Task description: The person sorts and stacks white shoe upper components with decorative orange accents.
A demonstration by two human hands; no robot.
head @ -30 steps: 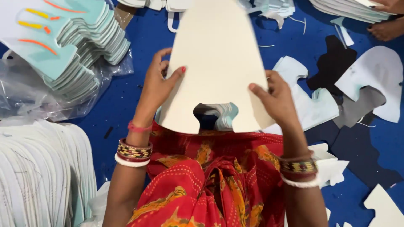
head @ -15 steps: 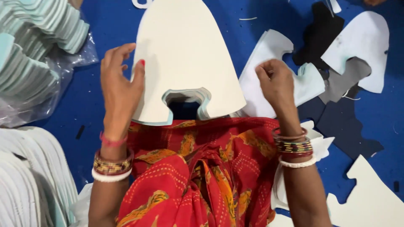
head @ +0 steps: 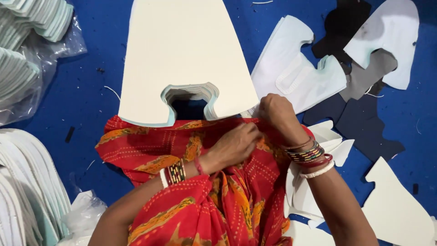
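Both hands, left hand [head: 236, 145] and right hand [head: 275, 110], pinch the red cloth [head: 182, 141] at the foam stack's [head: 184, 59] five o'clock corner. Stack judged light, flexible; best gripped at side edges.

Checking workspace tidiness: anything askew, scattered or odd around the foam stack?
The cream foam stack is neat. To its right, loose cut pieces and dark grey offcuts lie scattered at mixed angles on the blue surface, with stray threads. Both hands, left hand and right hand, are at the red cloth.

Red-orange patterned garment; beaded and white bangles circle both wrists above each hand.
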